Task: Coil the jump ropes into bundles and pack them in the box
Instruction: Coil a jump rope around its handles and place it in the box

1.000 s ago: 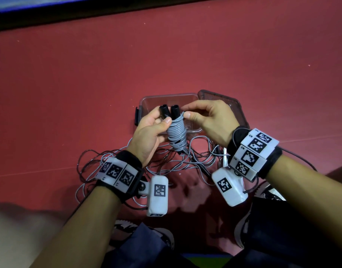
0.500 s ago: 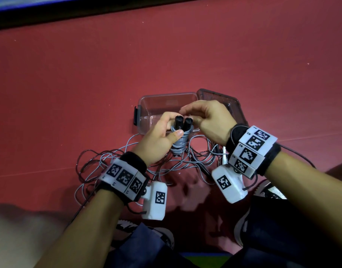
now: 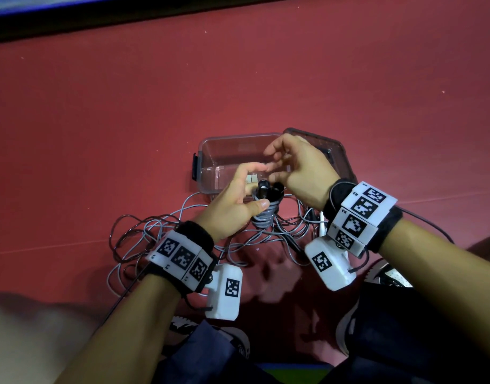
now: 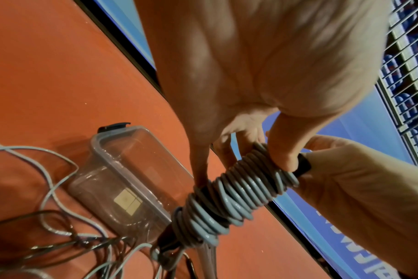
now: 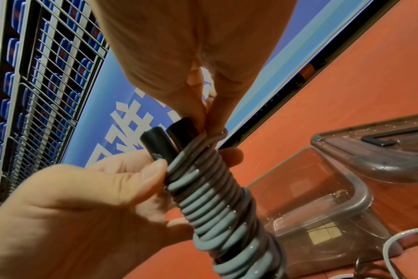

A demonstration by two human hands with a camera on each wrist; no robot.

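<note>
A jump rope bundle, grey cord wound round two black handles, stands upright in front of the clear plastic box. My left hand grips it, thumb pressing the top turns. My right hand is over the handle tops. In the right wrist view its thumb and a finger pinch the cord's top turn beside the black handles. The bundle hangs next to the box, whose inside holds no rope.
Loose grey and dark ropes lie tangled on the red floor under my wrists. The box's lid leans at its right side. A white handle sits by my right wrist. My shoes and knees are at the bottom edge.
The bundle has come down and tipped its handle tops towards me. My right hand's outer fingers have lifted and spread over the box. My left hand keeps its grip.
</note>
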